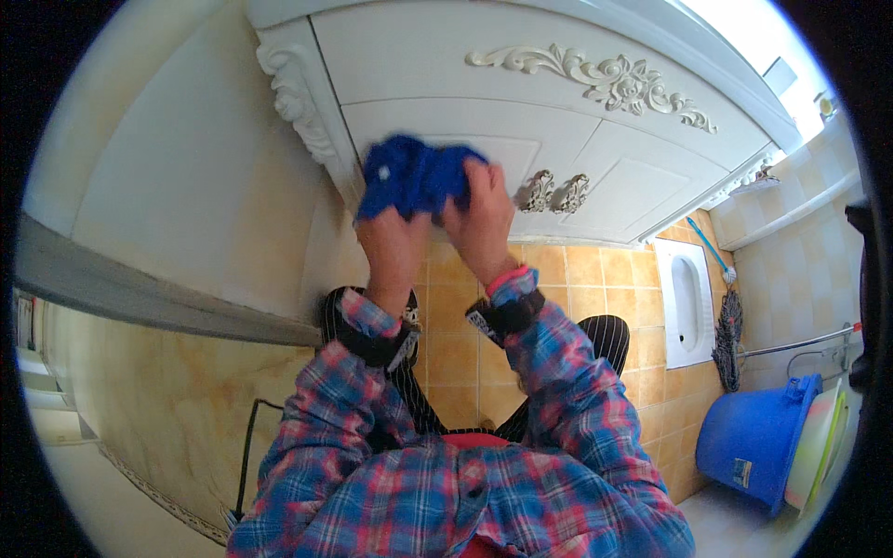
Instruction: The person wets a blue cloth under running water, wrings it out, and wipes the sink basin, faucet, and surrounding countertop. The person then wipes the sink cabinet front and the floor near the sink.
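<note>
A bunched dark blue cloth (418, 174) is gripped between both of my hands, in front of the white vanity cabinet (432, 118). My left hand (394, 244) holds its lower left part, with the fingertips hidden in the folds. On the cloth's right side, my right hand (481, 209) has its thumb and fingers closed around the fabric. Both hands and the cloth look slightly blurred. Just right of my right hand are two ornate metal door handles (554, 192) on the cabinet. Whether the cloth touches the cabinet door behind it I cannot tell.
Orange floor tiles (544, 272) lie below. A white squat toilet (687, 300) is set in the floor at right, with a blue-handled brush (711, 247) and a grey mop (728, 342) beside it. A large blue bucket (753, 436) lies lower right. The wall (202, 160) rises close on my left.
</note>
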The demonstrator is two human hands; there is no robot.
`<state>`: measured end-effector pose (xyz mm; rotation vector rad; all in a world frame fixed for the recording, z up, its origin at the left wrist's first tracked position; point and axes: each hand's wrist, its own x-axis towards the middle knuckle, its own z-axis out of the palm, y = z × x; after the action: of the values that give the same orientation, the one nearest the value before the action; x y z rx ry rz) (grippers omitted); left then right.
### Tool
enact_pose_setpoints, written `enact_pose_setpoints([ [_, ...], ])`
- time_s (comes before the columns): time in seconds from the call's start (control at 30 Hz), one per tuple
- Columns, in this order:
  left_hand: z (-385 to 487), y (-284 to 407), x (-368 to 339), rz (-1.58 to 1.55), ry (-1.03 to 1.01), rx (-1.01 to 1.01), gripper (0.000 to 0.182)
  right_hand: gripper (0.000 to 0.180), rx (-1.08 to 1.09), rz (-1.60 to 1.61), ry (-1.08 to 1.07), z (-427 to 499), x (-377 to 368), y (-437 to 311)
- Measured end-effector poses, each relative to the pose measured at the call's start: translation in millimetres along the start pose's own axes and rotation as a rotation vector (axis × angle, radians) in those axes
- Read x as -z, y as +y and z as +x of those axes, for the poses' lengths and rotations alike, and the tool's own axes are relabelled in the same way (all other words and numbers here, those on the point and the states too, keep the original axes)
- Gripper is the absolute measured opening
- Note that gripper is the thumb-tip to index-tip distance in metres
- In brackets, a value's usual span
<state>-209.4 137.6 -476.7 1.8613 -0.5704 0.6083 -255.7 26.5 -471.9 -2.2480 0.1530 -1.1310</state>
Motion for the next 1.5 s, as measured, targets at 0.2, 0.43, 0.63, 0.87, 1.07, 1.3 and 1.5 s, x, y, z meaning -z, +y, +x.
enact_pose_setpoints([
  [0.2,-67.0,-44.9,-39.4,0.412,-0.550,0.459,0.031,0.045,-0.274,-0.139,-0.263,-80.1,-23.0,63.7],
  [0.43,-37.0,-10.5,-27.6,0.134,-0.408,0.195,0.034,0.034,-0.359,0.149,-0.140,-62.8,-6.5,48.6],
  [0.63,46.6,94.8,-23.9,-0.117,-0.238,-0.171,0.030,0.028,-0.113,0.179,0.375,34.0,67.7,-6.3],
  [0.87,56.5,116.6,-37.6,0.030,-0.209,-0.178,0.034,0.047,-0.020,0.016,0.359,60.7,92.3,-3.3],
  [1.07,34.6,30.5,-5.6,-0.033,-0.136,0.072,0.028,0.042,0.239,-0.135,0.133,46.9,37.2,-18.5],
  [1.3,20.8,-8.5,37.1,0.058,0.067,0.188,0.026,0.031,0.654,0.002,-0.119,54.2,9.2,-41.2],
  [1.5,26.1,36.1,-6.8,0.045,-0.008,0.068,0.024,0.032,0.700,0.023,-0.021,69.7,56.0,-1.9],
])
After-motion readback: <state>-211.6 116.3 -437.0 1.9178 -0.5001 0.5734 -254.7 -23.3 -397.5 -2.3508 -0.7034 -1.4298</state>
